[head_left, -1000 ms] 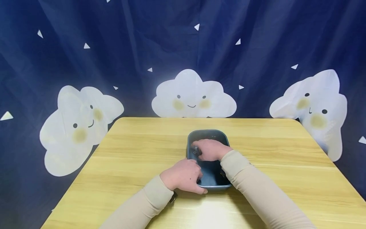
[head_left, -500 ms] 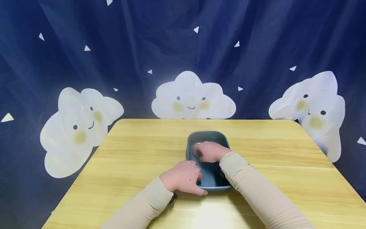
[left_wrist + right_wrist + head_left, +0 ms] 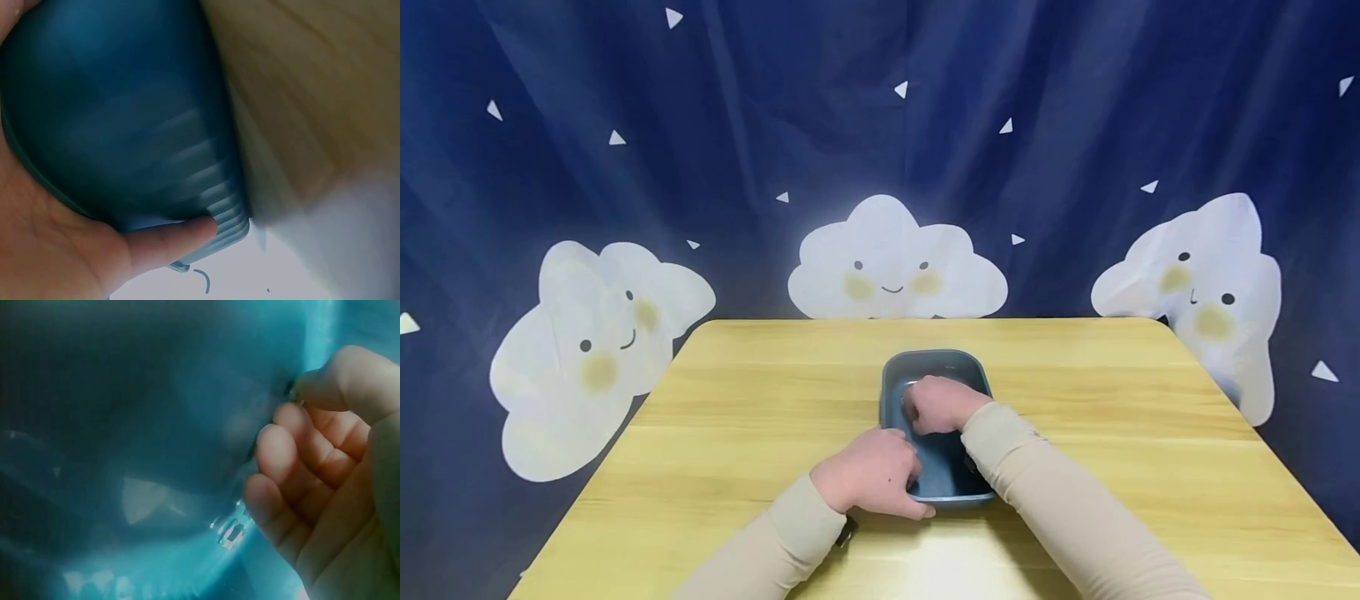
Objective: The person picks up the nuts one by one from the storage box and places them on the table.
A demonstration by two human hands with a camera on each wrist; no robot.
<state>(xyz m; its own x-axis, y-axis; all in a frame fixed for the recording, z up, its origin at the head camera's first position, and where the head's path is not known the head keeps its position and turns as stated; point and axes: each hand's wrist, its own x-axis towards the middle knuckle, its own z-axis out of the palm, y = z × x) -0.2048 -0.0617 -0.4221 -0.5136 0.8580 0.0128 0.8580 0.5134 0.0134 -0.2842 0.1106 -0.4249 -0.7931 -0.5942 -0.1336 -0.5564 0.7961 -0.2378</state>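
A dark blue-green plastic basin [image 3: 936,500] stands on the wooden table, its ribbed outer wall [image 3: 212,181] showing in the left wrist view. My left hand [image 3: 874,473] grips its near left side, thumb along the outside and fingers over the rim. Down inside the basin is my right hand [image 3: 942,406], its fingers curled. In the right wrist view a small dark, shiny thing [image 3: 290,389] shows between thumb and forefinger; most of it is hidden, so its kind is unclear. Bright bubble-like glints and reflections in the basin look like water.
The light wooden table [image 3: 760,392] extends around the basin on all sides. Behind it hangs a dark blue curtain [image 3: 737,125] printed with white clouds and small triangles.
My right hand has shifted slightly toward the basin's near end, and the dark shiny thing visible at its fingertips is now hidden in the head view. My left hand keeps its grip.
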